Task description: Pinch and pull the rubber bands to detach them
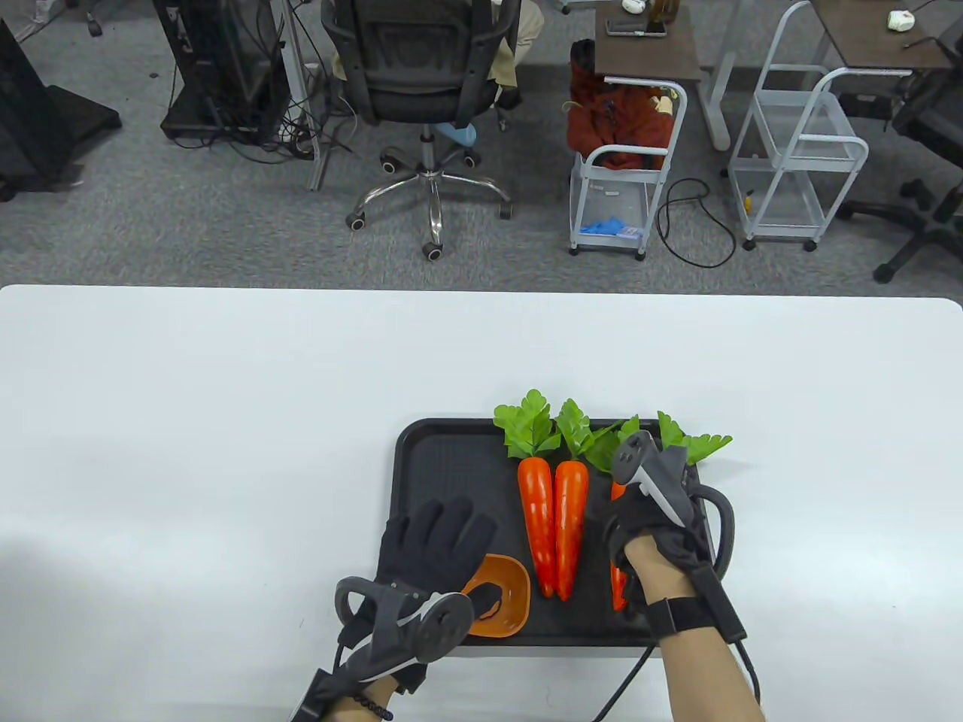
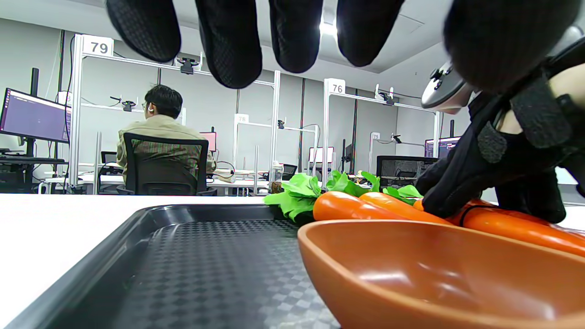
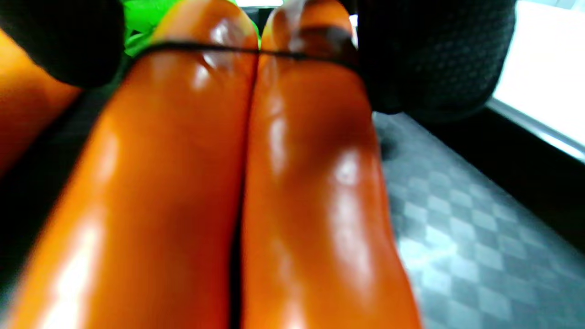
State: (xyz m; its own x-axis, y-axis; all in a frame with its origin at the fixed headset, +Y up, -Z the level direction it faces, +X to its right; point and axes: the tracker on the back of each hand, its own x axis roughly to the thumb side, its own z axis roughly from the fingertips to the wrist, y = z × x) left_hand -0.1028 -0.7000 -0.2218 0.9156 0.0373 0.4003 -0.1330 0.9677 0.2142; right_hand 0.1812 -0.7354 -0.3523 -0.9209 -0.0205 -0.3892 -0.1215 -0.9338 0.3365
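Observation:
A black tray (image 1: pixel 421 466) holds two loose orange carrots (image 1: pixel 553 519) in the middle and a second pair (image 1: pixel 618 587) under my right hand (image 1: pixel 639 519). In the right wrist view this pair (image 3: pixel 247 183) lies side by side with a thin black rubber band (image 3: pixel 205 47) across it. My right fingers (image 3: pixel 429 55) flank the pair on both sides at the band and grip it. My left hand (image 1: pixel 436 541) hovers open over the tray's left part, fingers spread (image 2: pixel 233 41). An orange bowl (image 1: pixel 511 594) at the tray's front holds a loose black band (image 1: pixel 487 602).
The tray sits near the front edge of a white table (image 1: pixel 188 421). The carrots' green leaves (image 1: pixel 534 429) point to the far side. The bowl (image 2: pixel 411 274) lies just below my left wrist. Chairs and carts stand on the floor beyond the table.

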